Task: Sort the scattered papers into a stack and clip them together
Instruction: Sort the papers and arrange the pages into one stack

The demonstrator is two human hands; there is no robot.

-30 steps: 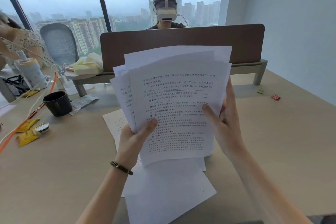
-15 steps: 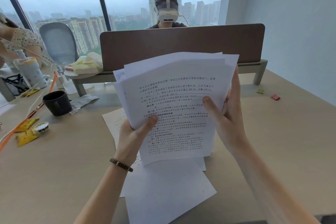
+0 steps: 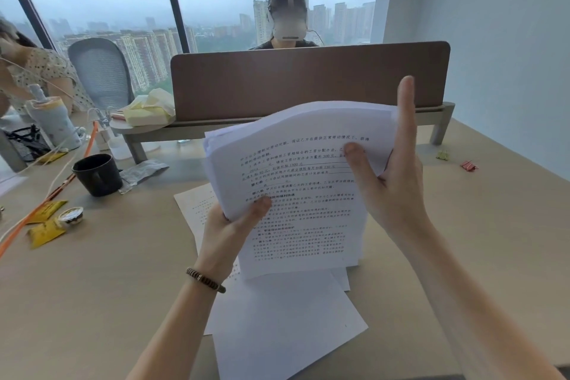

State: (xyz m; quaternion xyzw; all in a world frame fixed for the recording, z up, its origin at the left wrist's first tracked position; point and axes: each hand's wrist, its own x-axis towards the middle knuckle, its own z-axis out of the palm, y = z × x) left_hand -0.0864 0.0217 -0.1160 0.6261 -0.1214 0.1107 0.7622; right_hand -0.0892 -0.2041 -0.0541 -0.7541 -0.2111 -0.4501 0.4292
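We see the stack of papers (image 3: 296,182) held up above the tabletop (image 3: 462,241), tilted toward us, its printed top sheet facing the camera and the upper edge bowed. The left hand (image 3: 228,231) grips the stack's lower left edge, thumb on the front, fingers curled behind. The right hand (image 3: 391,191) is at the right edge: thumb pressed on the printed face, fingers (image 3: 405,108) straight and pressed together, pointing up along that side. Loose sheets (image 3: 287,324) lie flat on the tabletop beneath the stack, one printed sheet (image 3: 197,203) showing to the left. Two small clips, red (image 3: 469,165) and greenish (image 3: 443,155), lie well apart from the stack at far right. A black mug (image 3: 98,174) stands at left.
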